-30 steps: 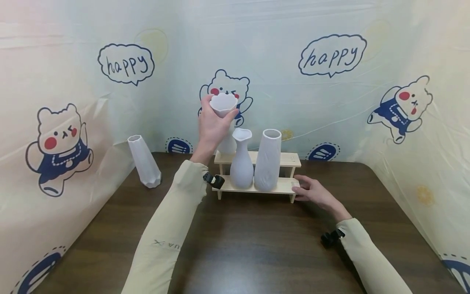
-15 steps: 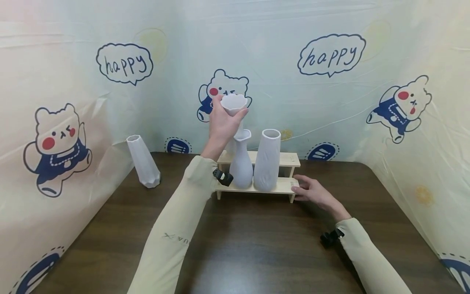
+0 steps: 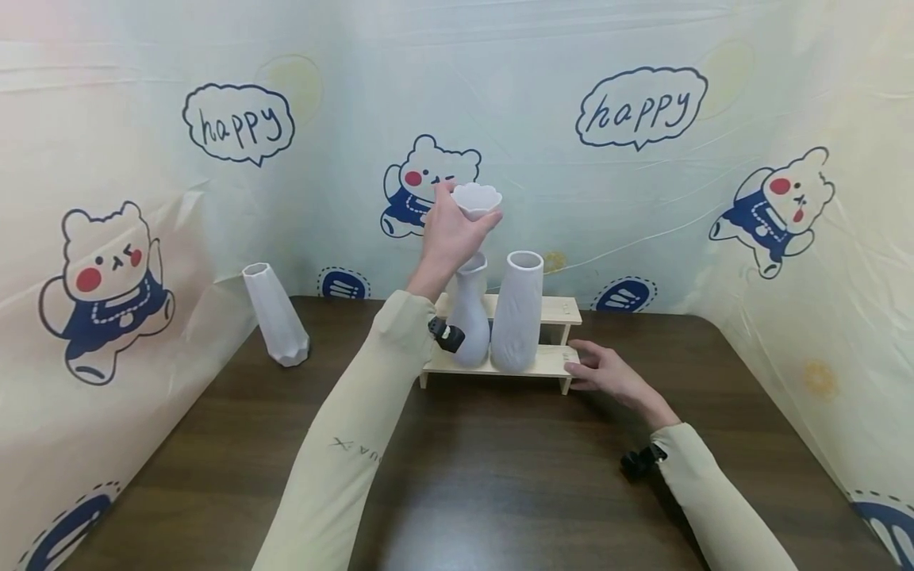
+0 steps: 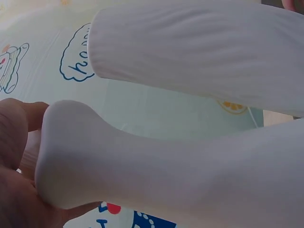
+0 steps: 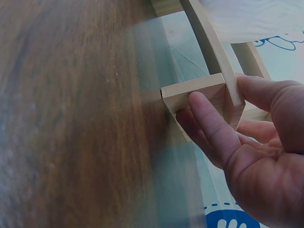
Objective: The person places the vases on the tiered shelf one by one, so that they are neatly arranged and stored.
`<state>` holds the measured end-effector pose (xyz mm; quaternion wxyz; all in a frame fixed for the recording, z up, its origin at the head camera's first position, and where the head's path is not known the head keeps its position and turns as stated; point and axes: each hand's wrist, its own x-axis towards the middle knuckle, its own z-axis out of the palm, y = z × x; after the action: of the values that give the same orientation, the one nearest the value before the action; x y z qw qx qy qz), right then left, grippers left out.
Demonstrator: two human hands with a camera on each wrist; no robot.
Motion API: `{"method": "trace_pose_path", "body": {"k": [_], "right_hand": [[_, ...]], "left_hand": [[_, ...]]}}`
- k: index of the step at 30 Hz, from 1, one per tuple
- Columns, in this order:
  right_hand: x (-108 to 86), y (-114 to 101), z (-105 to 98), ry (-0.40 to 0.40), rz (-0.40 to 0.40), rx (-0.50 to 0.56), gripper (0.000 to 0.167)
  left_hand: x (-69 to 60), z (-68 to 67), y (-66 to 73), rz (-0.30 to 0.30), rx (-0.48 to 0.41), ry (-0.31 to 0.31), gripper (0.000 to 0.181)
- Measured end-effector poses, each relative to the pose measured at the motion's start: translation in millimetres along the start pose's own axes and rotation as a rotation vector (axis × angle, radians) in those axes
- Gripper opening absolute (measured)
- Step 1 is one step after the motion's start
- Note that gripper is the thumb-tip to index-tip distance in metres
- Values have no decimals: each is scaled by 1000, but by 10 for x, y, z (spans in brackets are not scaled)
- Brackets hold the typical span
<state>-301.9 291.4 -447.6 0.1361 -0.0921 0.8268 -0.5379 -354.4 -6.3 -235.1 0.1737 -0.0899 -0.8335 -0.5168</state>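
My left hand (image 3: 457,230) grips a white vase with a scalloped rim (image 3: 477,200) near its top, above the back tier of a two-tier wooden stand (image 3: 553,361). Its lower part is hidden behind my hand and the front vases. On the front tier stand a narrow-necked white vase (image 3: 469,317) and a wide-mouthed, textured white vase (image 3: 518,313). In the left wrist view the narrow-necked vase (image 4: 142,166) hides part of my left hand (image 4: 19,156). My right hand (image 5: 261,156) holds the right end of the stand's lower board (image 5: 211,42), thumb on top, fingers against the leg.
A faceted white vase (image 3: 276,315) leans in view at the left of the dark wooden table (image 3: 493,468). A patterned curtain (image 3: 543,174) hangs behind and along both sides. Black wrist cameras sit on both sleeves.
My left hand has moved right with the scalloped vase, from the stand's left end to above the narrow-necked vase in view. The right hand stays on the stand.
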Motion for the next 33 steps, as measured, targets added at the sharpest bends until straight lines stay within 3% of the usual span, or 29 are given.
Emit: {"method": "trace_pose_path", "body": {"k": [6,13,33], "right_hand": [[-3,-2,3,9,5,5,70],[-7,-13,11,7,-8,21,69],[-1,4,7,-2,-6,29,70]], "left_hand": [[43,42,103,-10,70,-68,80],[74,122,185,-22,80,-127,76],[-15,426,418,-30,77,-153,77]]}}
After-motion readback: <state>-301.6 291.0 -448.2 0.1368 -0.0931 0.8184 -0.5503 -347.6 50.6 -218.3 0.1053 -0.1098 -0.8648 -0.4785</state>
